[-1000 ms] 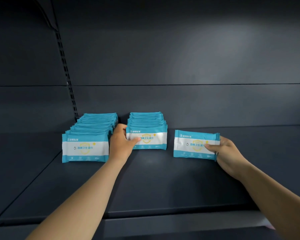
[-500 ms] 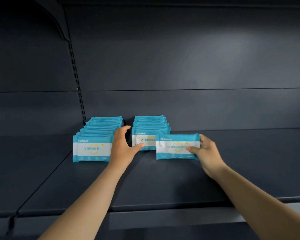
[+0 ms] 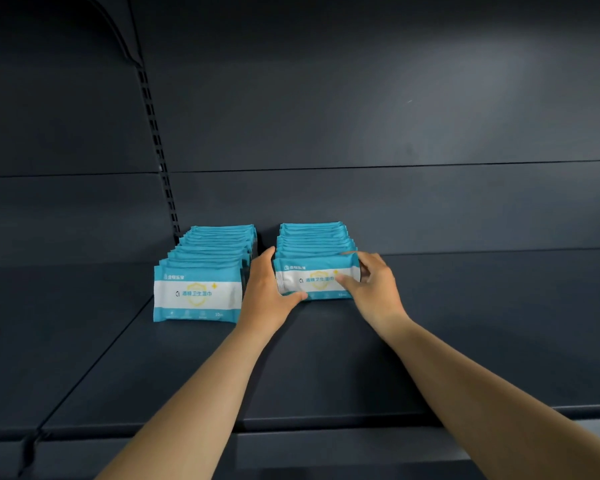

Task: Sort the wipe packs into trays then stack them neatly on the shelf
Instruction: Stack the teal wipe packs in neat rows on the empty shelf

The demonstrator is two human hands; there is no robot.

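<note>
Head view looks onto the dark shelf (image 3: 326,368), where two rows of wipe packs stand on edge so their labels face out: the left row (image 3: 205,271) and the right row (image 3: 314,242). At the right row's front, my left hand (image 3: 269,296) and right hand (image 3: 374,289) pinch the front pack (image 3: 314,280) by its ends, squaring it up.

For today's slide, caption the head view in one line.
Both hands, left hand and right hand, seat a wipe pack at the right row's front.
</note>
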